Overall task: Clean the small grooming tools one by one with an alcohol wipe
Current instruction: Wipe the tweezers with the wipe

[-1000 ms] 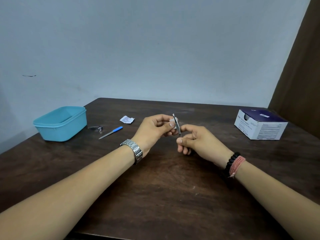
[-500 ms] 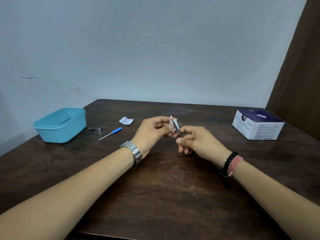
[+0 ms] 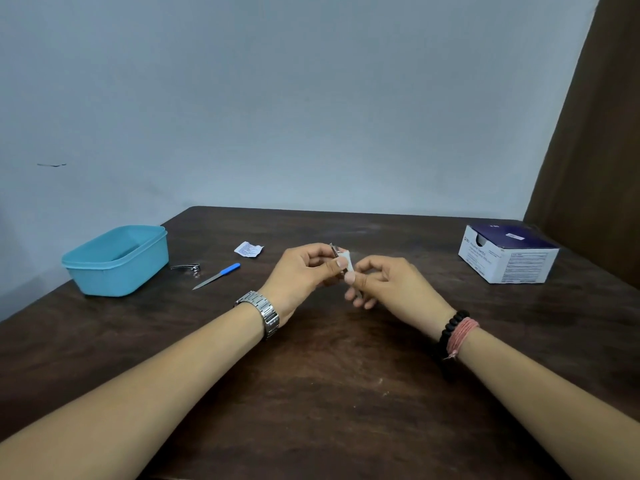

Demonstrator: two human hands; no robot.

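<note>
Head: tweezers [image 3: 334, 251] seemingly between hands.

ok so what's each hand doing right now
Left hand: pinching the white wipe around the metal tool.
Right hand: gripping the tool's lower end.

Dark brown wooden tabletop [image 3: 329, 393] with visible grain and pale scuffs, filling the lower half of the frame; its far edge runs across mid-frame, with a rounded far-left corner. Behind it, a plain pale blue-grey wall [image 3: 294, 98] occupies the upper half, evenly and softly lit, darker toward the upper left corner. A short dark mark [image 3: 52, 164] lies on the wall at the left. A brown vertical surface [image 3: 599, 133], possibly a curtain or a door, stands along the right edge of the frame.
</note>
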